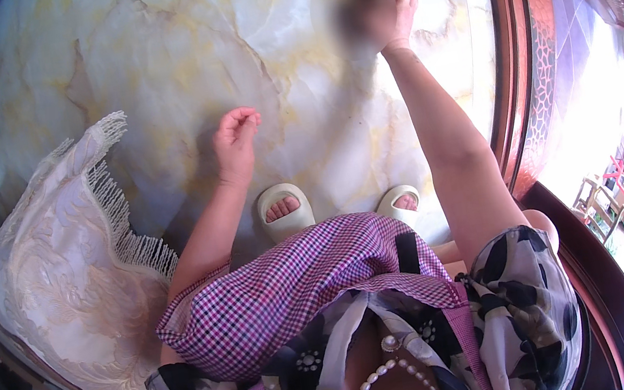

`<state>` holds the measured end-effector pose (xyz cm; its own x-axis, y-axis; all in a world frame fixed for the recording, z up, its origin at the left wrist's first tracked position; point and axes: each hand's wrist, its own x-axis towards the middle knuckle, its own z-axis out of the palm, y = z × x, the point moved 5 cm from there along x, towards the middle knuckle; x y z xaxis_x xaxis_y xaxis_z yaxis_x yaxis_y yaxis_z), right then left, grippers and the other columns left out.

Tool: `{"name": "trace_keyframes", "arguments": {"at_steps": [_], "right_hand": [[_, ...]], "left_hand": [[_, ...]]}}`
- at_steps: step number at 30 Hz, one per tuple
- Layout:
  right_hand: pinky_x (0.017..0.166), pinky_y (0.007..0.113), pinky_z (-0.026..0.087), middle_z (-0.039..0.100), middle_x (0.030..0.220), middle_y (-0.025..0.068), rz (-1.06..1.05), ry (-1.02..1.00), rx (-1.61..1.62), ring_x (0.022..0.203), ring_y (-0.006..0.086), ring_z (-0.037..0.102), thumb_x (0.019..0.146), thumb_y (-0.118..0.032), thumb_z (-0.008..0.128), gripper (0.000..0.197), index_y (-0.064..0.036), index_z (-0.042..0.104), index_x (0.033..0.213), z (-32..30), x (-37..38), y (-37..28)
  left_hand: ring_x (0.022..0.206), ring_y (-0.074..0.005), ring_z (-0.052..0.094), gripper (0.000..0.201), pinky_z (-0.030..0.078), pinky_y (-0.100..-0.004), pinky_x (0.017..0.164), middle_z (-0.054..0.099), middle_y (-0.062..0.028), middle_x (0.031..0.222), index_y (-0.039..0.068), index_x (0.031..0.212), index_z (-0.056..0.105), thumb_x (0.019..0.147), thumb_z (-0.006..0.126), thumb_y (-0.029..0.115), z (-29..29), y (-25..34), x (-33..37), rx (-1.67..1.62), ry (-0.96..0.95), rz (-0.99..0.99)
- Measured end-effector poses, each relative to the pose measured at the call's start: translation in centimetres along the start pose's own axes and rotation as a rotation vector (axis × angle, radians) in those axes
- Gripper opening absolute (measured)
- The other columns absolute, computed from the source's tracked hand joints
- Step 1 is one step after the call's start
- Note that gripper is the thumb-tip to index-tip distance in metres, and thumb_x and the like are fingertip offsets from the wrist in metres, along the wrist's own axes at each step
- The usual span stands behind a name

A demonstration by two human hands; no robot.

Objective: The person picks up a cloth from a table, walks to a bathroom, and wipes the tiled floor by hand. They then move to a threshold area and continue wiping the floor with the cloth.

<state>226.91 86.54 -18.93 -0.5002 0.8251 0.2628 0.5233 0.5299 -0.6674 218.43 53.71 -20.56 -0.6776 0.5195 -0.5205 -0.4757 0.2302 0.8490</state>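
My right hand (399, 17) reaches far forward on the right with its fingers bent inward. A blurred patch with a dark middle covers part of that hand and whatever it grips, so the thing cannot be made out. A small dark edge shows by the fingertips. My left hand (237, 141) hovers nearer to me, left of the middle, its fingers curled together and nothing visible in them. Below both hands spreads a glossy marble-patterned floor (150, 66) with yellow and grey veins.
A pale fringed cloth (67, 269) drapes over furniture at the left. My feet in light green slippers (287, 213) are close in front of me. A reddish-brown door frame (516, 54) runs along the right, with a bright area and a small wooden stool (599, 206) beyond it.
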Motion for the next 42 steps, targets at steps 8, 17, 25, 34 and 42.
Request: {"name": "trace_keyframes", "arguments": {"at_steps": [8, 17, 25, 34, 42], "right_hand": [[0.106, 0.04, 0.021, 0.034, 0.134, 0.0198, -0.203, -0.488, -0.307, 0.127, 0.0326, 0.026, 0.065, -0.042, 0.068, 0.084, -0.0047, 0.032, 0.132, 8.1, 3.8, -0.3], [0.075, 0.04, 0.042, 0.049, 0.105, 0.0, -0.903, -1.067, 0.022, 0.105, 0.0243, 0.045, 0.063, -0.01, 0.062, 0.032, -0.0181, 0.049, 0.09, 7.9, -7.9, -12.0], [0.075, 0.043, 0.037, 0.045, 0.096, -0.0029, -1.094, -1.065, -0.429, 0.098, 0.0202, 0.041, 0.073, -0.024, 0.056, 0.015, -0.0218, 0.056, 0.088, 3.7, -20.5, -12.3], [0.081, 0.057, 0.036, 0.038, 0.123, 0.0027, -0.852, -1.025, -0.622, 0.118, 0.0307, 0.031, 0.072, -0.026, 0.058, 0.034, -0.0217, 0.055, 0.106, -5.5, -17.2, -2.4], [0.076, 0.048, 0.04, 0.042, 0.118, 0.0024, -0.57, -0.818, -0.523, 0.114, 0.0323, 0.035, 0.072, -0.029, 0.06, 0.026, -0.0219, 0.056, 0.097, -6.5, -10.1, 0.5]], "left_hand": [[0.08, -0.0085, 0.055, 0.009, 0.044, -0.0224, 0.072, 0.059, -0.0025, 0.086, 0.002, 0.093, 0.056, 0.085, 0.052, 0.002, 0.8, 0.4, -0.3, -0.055, 0.018, -0.051], [0.072, -0.0112, 0.056, 0.011, 0.044, -0.0228, 0.062, 0.06, -0.0041, 0.083, 0.003, 0.093, 0.056, 0.082, 0.056, 0.003, -1.1, -2.4, -1.7, -0.135, 0.214, -0.206], [0.068, -0.0106, 0.056, 0.011, 0.045, -0.0226, 0.058, 0.06, -0.0041, 0.082, 0.004, 0.092, 0.057, 0.082, 0.055, 0.003, -3.0, -3.6, -2.2, -0.139, 0.351, -0.271], [0.071, -0.0112, 0.056, 0.009, 0.045, -0.0224, 0.062, 0.061, -0.0045, 0.083, 0.003, 0.092, 0.057, 0.083, 0.054, 0.004, -1.0, -3.5, -1.5, -0.086, 0.278, -0.243], [0.072, -0.0105, 0.056, 0.009, 0.045, -0.022, 0.065, 0.061, -0.0041, 0.082, 0.003, 0.092, 0.057, 0.084, 0.054, 0.003, 1.2, -2.8, 0.1, -0.071, 0.207, -0.221]]}}
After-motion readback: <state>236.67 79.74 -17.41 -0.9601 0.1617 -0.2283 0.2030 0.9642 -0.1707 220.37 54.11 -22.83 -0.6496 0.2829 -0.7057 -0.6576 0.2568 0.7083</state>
